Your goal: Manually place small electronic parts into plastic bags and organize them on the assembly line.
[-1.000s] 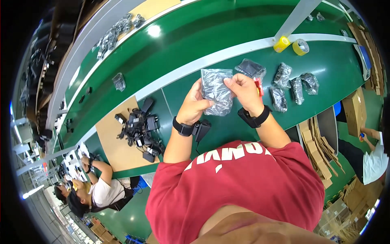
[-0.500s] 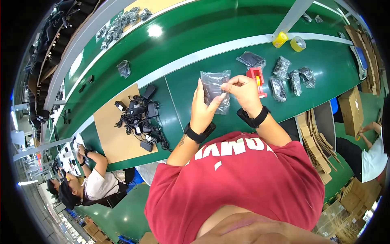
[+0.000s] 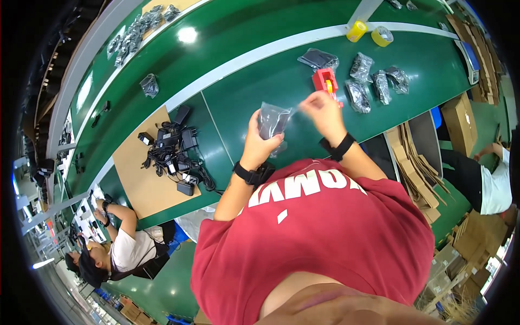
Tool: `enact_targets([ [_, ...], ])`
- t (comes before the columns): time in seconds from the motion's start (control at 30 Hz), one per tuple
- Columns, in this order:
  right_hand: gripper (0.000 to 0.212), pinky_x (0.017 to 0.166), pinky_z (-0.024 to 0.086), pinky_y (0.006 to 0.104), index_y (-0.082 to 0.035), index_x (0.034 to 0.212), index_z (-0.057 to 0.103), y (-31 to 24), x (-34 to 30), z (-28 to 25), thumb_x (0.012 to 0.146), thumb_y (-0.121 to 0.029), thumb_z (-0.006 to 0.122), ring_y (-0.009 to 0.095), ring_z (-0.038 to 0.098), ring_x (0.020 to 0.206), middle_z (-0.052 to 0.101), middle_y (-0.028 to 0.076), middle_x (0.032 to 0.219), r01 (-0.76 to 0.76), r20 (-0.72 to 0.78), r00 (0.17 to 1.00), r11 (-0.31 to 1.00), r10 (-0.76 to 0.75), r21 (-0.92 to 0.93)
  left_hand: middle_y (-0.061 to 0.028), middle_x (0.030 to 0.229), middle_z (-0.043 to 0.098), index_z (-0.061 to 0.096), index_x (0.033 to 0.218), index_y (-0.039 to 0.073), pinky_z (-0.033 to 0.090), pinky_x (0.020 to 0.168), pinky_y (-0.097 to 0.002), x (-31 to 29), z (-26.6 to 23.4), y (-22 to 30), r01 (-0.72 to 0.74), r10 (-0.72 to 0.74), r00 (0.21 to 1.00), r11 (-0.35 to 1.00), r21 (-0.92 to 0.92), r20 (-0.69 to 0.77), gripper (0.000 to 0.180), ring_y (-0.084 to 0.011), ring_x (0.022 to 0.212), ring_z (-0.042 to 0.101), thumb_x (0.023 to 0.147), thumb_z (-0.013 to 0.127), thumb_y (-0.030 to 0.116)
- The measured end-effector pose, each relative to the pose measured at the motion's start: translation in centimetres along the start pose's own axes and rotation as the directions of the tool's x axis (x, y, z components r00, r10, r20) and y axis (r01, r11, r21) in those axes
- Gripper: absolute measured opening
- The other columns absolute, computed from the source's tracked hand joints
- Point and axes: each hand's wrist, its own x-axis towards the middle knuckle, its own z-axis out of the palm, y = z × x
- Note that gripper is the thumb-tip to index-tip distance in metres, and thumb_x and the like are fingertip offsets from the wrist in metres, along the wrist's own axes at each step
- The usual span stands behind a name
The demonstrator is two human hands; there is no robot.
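Observation:
A clear plastic bag (image 3: 274, 120) with a dark flat item inside is upheld over the green bench. My left hand (image 3: 259, 142) grips its left side and lower part, the thumb across the front. The bag's upper right corner is drawn out to the fingertips of my right hand (image 3: 322, 114), which are pinched together and blurred by motion. Just beyond that hand stands a red tape dispenser (image 3: 325, 81) with a yellow roll, partly hidden by the hand. Another bagged dark item (image 3: 319, 58) lies behind the dispenser.
Black power adapters with cables (image 3: 172, 154) are heaped on a brown board (image 3: 127, 179) at left. Several bagged items (image 3: 381, 86) lie at right. Two tape rolls (image 3: 382, 37) sit by the rail. Cardboard sheets (image 3: 409, 168) stand at right. One co-worker (image 3: 132, 249) sits at left.
The bag has tilted, and its right part is now pulled into a point toward my right hand. That hand has moved away from the bag's middle. The view has shifted slightly.

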Motion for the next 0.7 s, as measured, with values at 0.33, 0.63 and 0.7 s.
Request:
enact_targets([
  [0.33, 0.03, 0.062, 0.044, 0.0313, 0.001, 0.084, 0.049, 9.3, 3.4, -6.8, 0.072, -0.022, 0.064, 0.021, 0.057, 0.069, 0.056, 0.011, 0.073, -0.365, -0.401, 0.894, 0.841, 0.198, -0.399, -0.0137, 0.103, 0.051, 0.023, 0.125, -0.003, 0.043, 0.079, -0.0284, -0.5, 0.8, -1.1, 0.028, -0.036, 0.999, 0.966, 0.256, 0.028, 0.079, -0.0184, 0.09, 0.053, 0.061, 0.067, 0.011],
  [0.63, 0.031, 0.046, 0.039, 0.0236, 0.003, 0.081, 0.057, 7.8, -2.5, -5.4, 0.075, -0.026, 0.064, 0.009, 0.051, 0.049, 0.055, 0.005, 0.056, -0.349, -0.407, 0.865, 0.935, 0.295, -0.065, -0.0138, 0.103, 0.051, 0.024, 0.124, -0.002, 0.043, 0.078, -0.028, 0.1, 0.1, -1.6, 0.086, -0.089, 0.996, 0.976, 0.199, 0.008, 0.078, -0.0179, 0.09, 0.053, 0.061, 0.067, 0.013],
  [0.7, 0.03, 0.045, 0.038, 0.0233, 0.003, 0.077, 0.061, 8.7, -3.1, -5.4, 0.076, -0.026, 0.062, 0.007, 0.048, 0.048, 0.053, 0.004, 0.055, -0.342, -0.406, 0.858, 0.94, 0.315, 0.006, -0.0139, 0.103, 0.051, 0.024, 0.124, -0.002, 0.043, 0.078, -0.028, 0.1, 0.4, -1.6, 0.075, -0.081, 0.997, 0.976, 0.203, 0.019, 0.078, -0.018, 0.09, 0.053, 0.061, 0.067, 0.013],
])
